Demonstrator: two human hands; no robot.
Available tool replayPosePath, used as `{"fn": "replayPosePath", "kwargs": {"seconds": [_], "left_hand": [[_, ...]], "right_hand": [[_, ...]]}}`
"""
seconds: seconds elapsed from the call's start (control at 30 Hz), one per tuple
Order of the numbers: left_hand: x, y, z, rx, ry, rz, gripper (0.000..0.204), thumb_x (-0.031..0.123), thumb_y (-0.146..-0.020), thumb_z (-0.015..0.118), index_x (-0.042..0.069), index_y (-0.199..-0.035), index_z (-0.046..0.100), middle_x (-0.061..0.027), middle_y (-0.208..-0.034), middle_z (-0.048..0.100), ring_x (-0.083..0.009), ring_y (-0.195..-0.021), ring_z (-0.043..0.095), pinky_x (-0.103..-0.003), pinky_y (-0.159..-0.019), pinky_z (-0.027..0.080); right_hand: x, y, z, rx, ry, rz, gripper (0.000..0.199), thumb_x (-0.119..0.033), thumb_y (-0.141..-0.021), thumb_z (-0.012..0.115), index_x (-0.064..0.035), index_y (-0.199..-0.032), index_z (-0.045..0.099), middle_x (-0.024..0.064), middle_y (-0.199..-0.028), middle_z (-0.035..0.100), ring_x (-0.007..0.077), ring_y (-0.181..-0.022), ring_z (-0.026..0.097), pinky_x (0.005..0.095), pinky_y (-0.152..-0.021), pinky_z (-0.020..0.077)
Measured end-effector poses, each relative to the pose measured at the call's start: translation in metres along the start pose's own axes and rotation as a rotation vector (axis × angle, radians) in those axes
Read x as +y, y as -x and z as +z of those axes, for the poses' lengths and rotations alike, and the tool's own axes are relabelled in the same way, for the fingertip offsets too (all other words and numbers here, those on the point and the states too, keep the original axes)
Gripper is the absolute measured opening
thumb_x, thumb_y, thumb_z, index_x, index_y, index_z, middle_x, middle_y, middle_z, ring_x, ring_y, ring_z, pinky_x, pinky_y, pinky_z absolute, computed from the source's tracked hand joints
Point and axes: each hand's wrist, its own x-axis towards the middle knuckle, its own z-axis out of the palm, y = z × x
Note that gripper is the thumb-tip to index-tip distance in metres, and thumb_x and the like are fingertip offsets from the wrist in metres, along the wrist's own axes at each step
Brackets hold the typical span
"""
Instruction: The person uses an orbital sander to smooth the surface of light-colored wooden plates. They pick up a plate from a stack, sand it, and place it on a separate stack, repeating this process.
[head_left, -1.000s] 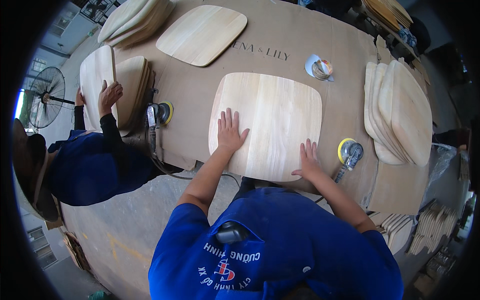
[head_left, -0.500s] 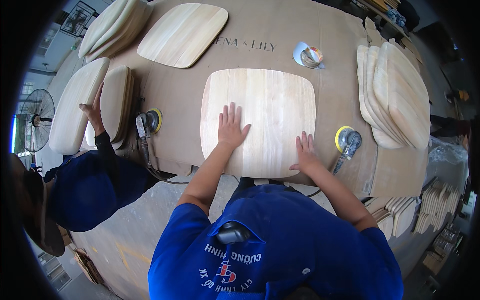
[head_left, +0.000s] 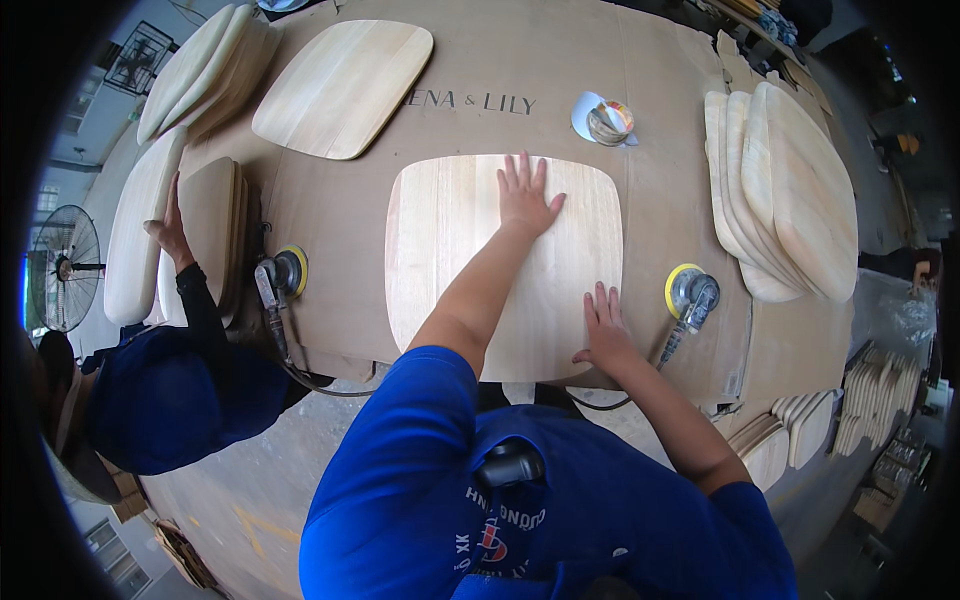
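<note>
Over my remote feed, I see a broad table [head_left: 660, 60] covered in brown cardboard above a grey floor [head_left: 320, 480] with faint yellow marks [head_left: 255, 530]. Far left (my fisheye bends everything there), a bright strip [head_left: 25, 295] glows beside a black fan [head_left: 66, 267], with a paned window [head_left: 104, 543] lower down.

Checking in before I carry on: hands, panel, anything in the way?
Left hand palm-down on wooden panel, towards its far edge; right hand at its near-right corner. Panel flat on cardboard, no tools on it. Sander off its right side, not touching.
</note>
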Motion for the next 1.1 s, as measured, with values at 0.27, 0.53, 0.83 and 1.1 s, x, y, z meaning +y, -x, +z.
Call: {"fn": "replayPosePath", "kwargs": {"seconds": [0.27,0.53,0.83,1.1], "left_hand": [[0.065,0.083,0.017,-0.046,0.114,0.564,0.063,0.051,-0.094,0.04,0.023,-0.149,0.03,-0.0128,-0.158,0.014,-0.0399,-0.144,0.011,-0.054,-0.115,0.015],[-0.025,0.193,0.003,0.045,0.096,0.374,0.065,0.055,-0.091,0.045,0.022,-0.147,0.035,-0.0132,-0.156,0.023,-0.04,-0.142,0.02,-0.055,-0.113,0.02],[-0.245,0.265,-0.13,1.094,2.358,-0.657,0.092,0.079,-0.084,0.027,0.027,-0.152,-0.009,-0.0187,-0.157,0.014,-0.0436,-0.142,0.02,-0.06,-0.113,0.016],[-0.226,0.287,-0.215,0.734,2.11,-0.411,0.075,0.06,-0.097,0.032,0.014,-0.153,0.012,-0.0193,-0.142,0.044,-0.0336,-0.121,0.053,-0.045,-0.099,0.044]], "right_hand": [[0.01,0.005,0.011,0.14,-0.041,-0.099,0.114,-0.046,-0.062,0.082,0.0047,-0.145,0.023,0.0243,-0.154,0.012,0.0458,-0.142,0.013,0.0504,-0.113,0.0263],[0.018,0.03,0.023,0.219,-0.06,-0.168,0.094,-0.038,-0.075,0.074,0.0082,-0.142,0.026,0.0231,-0.154,0.015,0.0427,-0.142,0.017,0.0465,-0.115,0.0229],[0.023,0.004,0.005,0.112,-0.9,-0.205,0.085,-0.037,-0.089,0.065,-0.0063,-0.151,0.016,0.0218,-0.152,0.027,0.0394,-0.141,0.026,0.045,-0.114,0.0236],[0.037,-0.003,-0.047,-0.402,-1.391,-0.182,0.041,-0.029,-0.095,0.059,-0.005,-0.128,0.051,0.0108,-0.114,0.061,0.0158,-0.097,0.061,0.0272,-0.079,0.0502]]}}
